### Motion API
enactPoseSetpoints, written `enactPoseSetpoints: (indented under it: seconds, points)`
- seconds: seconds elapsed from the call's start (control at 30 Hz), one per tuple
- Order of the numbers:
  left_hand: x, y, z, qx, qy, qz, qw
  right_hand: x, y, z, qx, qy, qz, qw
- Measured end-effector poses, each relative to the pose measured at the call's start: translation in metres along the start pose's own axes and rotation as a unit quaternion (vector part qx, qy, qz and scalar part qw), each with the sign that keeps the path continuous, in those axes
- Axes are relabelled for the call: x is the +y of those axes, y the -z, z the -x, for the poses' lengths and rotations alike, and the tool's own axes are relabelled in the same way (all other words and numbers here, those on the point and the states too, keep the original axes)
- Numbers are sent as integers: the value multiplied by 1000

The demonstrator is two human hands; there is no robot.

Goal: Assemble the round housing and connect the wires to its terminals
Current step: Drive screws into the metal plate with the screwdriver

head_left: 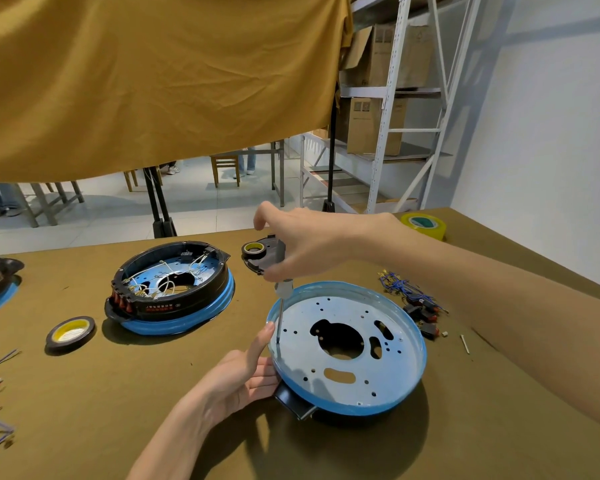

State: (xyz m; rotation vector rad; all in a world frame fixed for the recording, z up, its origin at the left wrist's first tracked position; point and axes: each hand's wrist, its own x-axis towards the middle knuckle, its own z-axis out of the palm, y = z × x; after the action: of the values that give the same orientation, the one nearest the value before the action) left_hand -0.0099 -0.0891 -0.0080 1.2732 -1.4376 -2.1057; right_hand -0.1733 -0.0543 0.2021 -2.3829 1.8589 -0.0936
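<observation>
Assembly looks barely begun: near the tabletop's front edge, the right hand (291, 244) grips a screwdriver (280, 299) upright over the round housing (347, 344), apparently at a screw, while the left hand (243, 372) holds its rim. Blue wires (400, 287) lie unconnected by the right edge.

Blue-rimmed round housing (347, 344) lies tilted on the table, perforated plate up; blue wires (400, 287) just beyond
</observation>
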Motion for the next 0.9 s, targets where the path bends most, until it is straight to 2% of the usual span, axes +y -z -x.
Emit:
enactPoseSetpoints:
  seconds: [0.07,0.2,0.3,0.43,0.57,0.7,0.8,0.9]
  points:
    - [0,1,-1,-1,0,-3,1000,1,3,3,-31,-9,-30,999]
    - [0,-1,-1,1,2,-2,1000,-1,-4,1,36,4,34,999]
    - [1,-2,-1,1,4,3,1000,-1,1,3,-21,9,-37,999]
    - [3,-3,1,6,10,3,1000,-3,-6,-3,47,11,45,998]
    - [4,-3,2,4,15,12,1000,1,3,0,-54,-15,-72,996]
    - [4,-3,4,5,7,9,1000,-1,-4,-4,-7,-19,-36,999]
    - [4,-4,4,11,-2,7,1000,1,0,-3,-40,-11,-70,997]
    - [4,-6,4,8,3,19,1000,1,0,-4,-15,3,-63,998]
